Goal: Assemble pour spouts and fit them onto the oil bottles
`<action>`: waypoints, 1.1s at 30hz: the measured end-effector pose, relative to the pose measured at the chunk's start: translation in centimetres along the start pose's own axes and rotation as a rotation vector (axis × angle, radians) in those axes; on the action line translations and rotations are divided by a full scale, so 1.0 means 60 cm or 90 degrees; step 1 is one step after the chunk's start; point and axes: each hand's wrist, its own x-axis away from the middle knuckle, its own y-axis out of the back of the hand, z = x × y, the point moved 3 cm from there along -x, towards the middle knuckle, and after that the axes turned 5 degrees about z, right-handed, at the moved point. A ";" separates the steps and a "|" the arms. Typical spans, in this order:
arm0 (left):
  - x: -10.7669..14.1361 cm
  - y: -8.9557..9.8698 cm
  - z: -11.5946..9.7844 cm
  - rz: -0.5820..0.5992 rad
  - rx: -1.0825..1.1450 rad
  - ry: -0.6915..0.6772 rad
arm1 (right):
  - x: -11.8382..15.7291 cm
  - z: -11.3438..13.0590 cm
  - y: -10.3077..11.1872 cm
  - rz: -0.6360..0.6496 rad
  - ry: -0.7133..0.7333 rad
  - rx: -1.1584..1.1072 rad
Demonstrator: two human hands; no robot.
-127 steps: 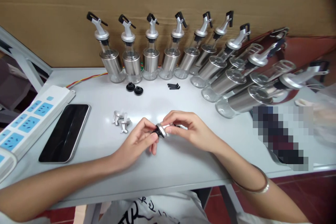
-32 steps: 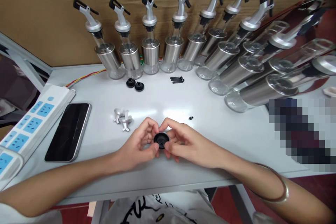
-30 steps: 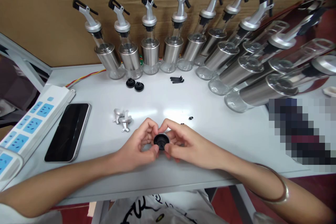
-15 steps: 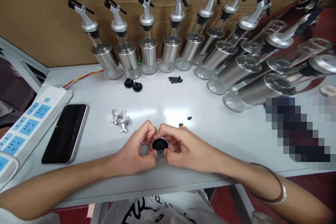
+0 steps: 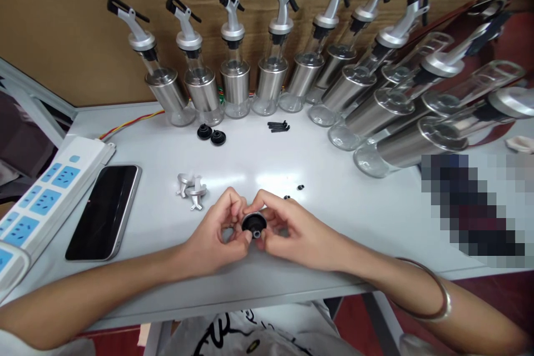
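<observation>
Between both hands, close to the table's front edge, is a bottle pourer head, its round black stopper side turned up towards me with a silvery rim around it. My left hand is closed on its left side, thumb against the black centre. From the right, my right hand pinches the same part, thumb and fingers bent round it. The underside is hidden by the fingers. Two silver spout pieces lie left of the hands. Small black tips lie just beyond my right hand.
Several glass bottles with steel sleeves and pourers line the back and right. Black stoppers and thin black levers lie before them. At left are a phone and a power strip. A cardboard wall stands behind.
The pourer head has tilted slightly between the fingers and sits a touch higher. The thumbs have shifted a little on its black centre. Everything on the table stays in place.
</observation>
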 end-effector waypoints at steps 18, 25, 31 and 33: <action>-0.009 0.011 0.002 -0.075 -0.013 -0.108 | 0.009 0.008 0.029 -0.163 0.187 0.386; -0.012 0.012 0.006 -0.062 -0.034 -0.106 | 0.010 0.014 0.029 -0.168 0.209 0.434; -0.009 0.014 0.006 -0.078 -0.057 -0.098 | 0.016 0.032 0.048 -0.176 0.259 0.483; -0.009 0.012 0.003 -0.076 -0.058 -0.075 | 0.015 0.030 0.065 -0.232 0.246 0.518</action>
